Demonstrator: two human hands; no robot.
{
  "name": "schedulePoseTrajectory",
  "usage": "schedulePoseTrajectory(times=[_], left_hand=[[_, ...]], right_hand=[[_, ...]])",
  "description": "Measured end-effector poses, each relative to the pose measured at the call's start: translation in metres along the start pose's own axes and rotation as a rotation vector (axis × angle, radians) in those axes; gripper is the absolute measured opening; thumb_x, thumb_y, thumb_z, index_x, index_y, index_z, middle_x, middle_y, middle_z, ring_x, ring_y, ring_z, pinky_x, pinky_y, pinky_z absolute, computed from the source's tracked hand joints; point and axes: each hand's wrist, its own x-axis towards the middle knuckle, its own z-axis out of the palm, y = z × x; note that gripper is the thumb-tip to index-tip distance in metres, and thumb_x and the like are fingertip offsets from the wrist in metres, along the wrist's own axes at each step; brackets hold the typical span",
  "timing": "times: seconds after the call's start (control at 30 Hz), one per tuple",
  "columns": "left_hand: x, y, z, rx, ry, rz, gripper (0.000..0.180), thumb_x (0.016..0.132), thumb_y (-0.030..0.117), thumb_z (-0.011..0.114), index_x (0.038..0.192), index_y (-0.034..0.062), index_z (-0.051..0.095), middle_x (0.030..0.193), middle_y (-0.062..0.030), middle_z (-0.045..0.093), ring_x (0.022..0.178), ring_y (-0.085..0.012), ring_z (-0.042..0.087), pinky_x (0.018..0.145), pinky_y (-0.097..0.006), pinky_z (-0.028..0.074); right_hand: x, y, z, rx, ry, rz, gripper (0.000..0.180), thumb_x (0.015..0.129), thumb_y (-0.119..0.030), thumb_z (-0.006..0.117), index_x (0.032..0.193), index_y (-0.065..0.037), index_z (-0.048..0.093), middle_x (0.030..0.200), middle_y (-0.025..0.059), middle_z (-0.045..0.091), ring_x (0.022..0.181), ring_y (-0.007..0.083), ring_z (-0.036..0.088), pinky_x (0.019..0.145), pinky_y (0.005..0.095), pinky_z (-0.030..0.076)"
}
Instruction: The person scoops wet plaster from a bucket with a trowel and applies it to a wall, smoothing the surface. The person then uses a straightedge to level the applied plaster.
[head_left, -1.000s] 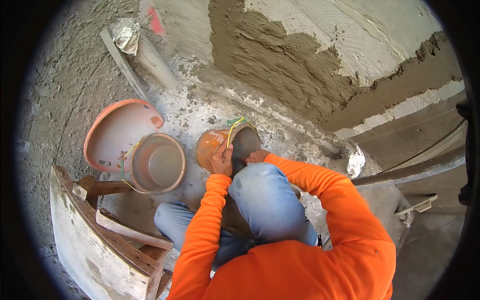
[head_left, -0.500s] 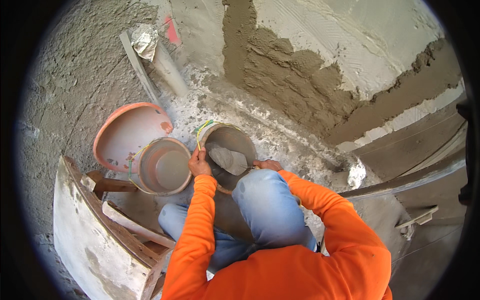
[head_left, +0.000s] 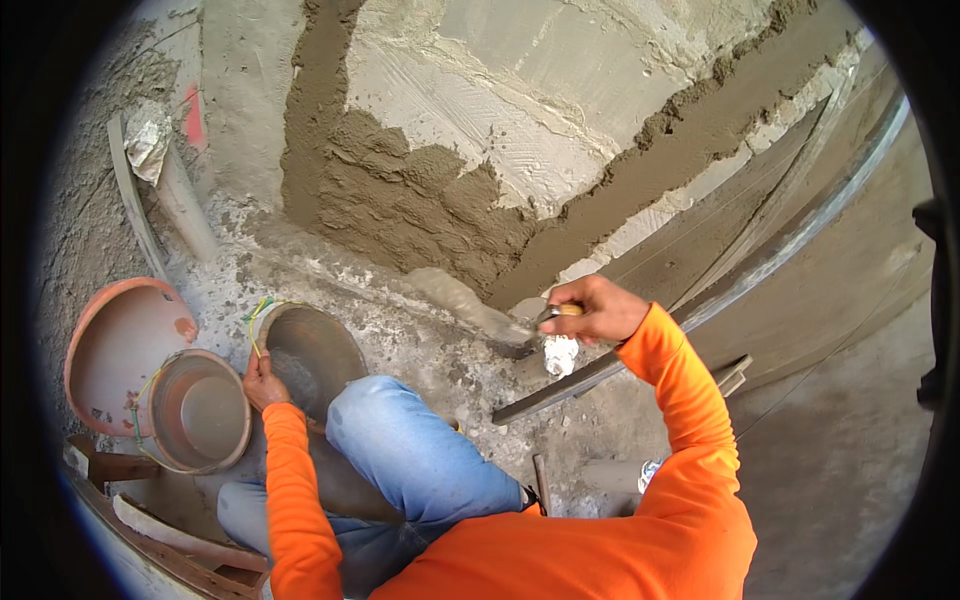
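Note:
My left hand [head_left: 262, 383] grips the near-left rim of a mortar-stained bucket [head_left: 325, 345], which has a yellow-green cord at its rim. Grey wet residue lines the inside of that bucket. Out to the right, my right hand [head_left: 600, 308] is closed round the wooden handle of a trowel [head_left: 455, 297]. Its blade is motion-blurred and points left, low in front of the wall's foot. Whether mortar lies on the blade, I cannot tell. Behind it, rough wet mortar [head_left: 400, 205] covers the lower corner of the wall.
Left of my bucket stands a second bucket [head_left: 200, 410] with greyish liquid, beside a tilted orange basin [head_left: 125, 330]. A foil-capped pipe [head_left: 180, 200] and a thin strip [head_left: 138, 200] lean at the far left. A long straightedge [head_left: 600, 375] runs along the right. Crumpled foil [head_left: 560, 355] sits below my right hand.
My right hand has lifted the trowel out of the bucket and swung it right and forward toward the wall. My left hand keeps the bucket rim. The view has shifted right.

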Motion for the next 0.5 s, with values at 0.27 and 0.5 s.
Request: schedulePoseTrajectory(times=[0.27, 0.5], left_hand=[[-0.001, -0.001, -0.004, 0.032, 0.003, -0.005, 0.032, 0.093, 0.016, 0.063, 0.122, 0.0027, 0.067, 0.088, -0.0107, 0.071, 0.075, -0.0127, 0.058, 0.071, -0.031, 0.049], [-0.01, 0.017, 0.002, 0.177, -0.067, -0.002, 0.029, 0.092, 0.013, 0.062, 0.119, 0.0052, 0.069, 0.089, -0.0142, 0.069, 0.077, -0.0225, 0.064, 0.073, -0.034, 0.05]], right_hand=[[-0.015, 0.012, -0.103, -0.11, 0.508, 0.35, 0.026, 0.094, -0.029, 0.063, 0.1, -0.004, 0.069, 0.068, 0.0044, 0.061, 0.052, 0.0104, 0.053, 0.045, 0.0294, 0.042], [0.038, 0.065, -0.097, -0.825, 0.26, 0.39, 0.046, 0.088, -0.048, 0.064, 0.117, -0.013, 0.069, 0.098, 0.0139, 0.072, 0.094, 0.0297, 0.068, 0.085, 0.041, 0.052]])
